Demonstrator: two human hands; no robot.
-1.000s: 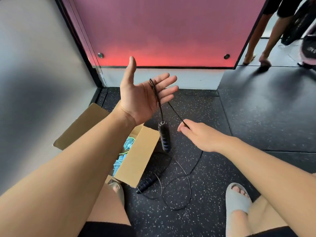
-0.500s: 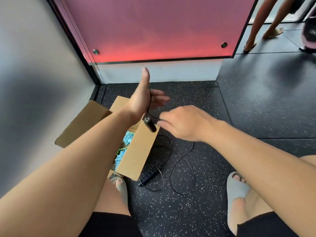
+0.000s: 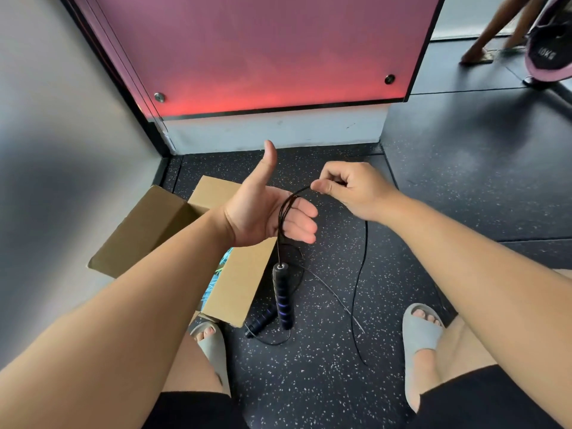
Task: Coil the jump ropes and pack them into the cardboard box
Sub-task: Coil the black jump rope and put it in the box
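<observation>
Wrapping the black jump rope (image 3: 283, 212) over the left hand (image 3: 263, 212): fingers out straight, thumb up, loops sitting across them. Right hand (image 3: 349, 187) is pinching the cord and feeding it. One handle (image 3: 282, 292) is dangling below the palm; the second handle (image 3: 260, 325) is lying on the floor beside the cardboard box (image 3: 238, 283). Suggest light tension, equal loops, and slack kept off the sandal (image 3: 421, 332).

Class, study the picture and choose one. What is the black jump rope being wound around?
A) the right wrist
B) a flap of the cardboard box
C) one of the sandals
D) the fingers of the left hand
D: the black jump rope is looped over the fingers of the open left hand, thumb up, while the right hand pinches a strand beside it.
</observation>
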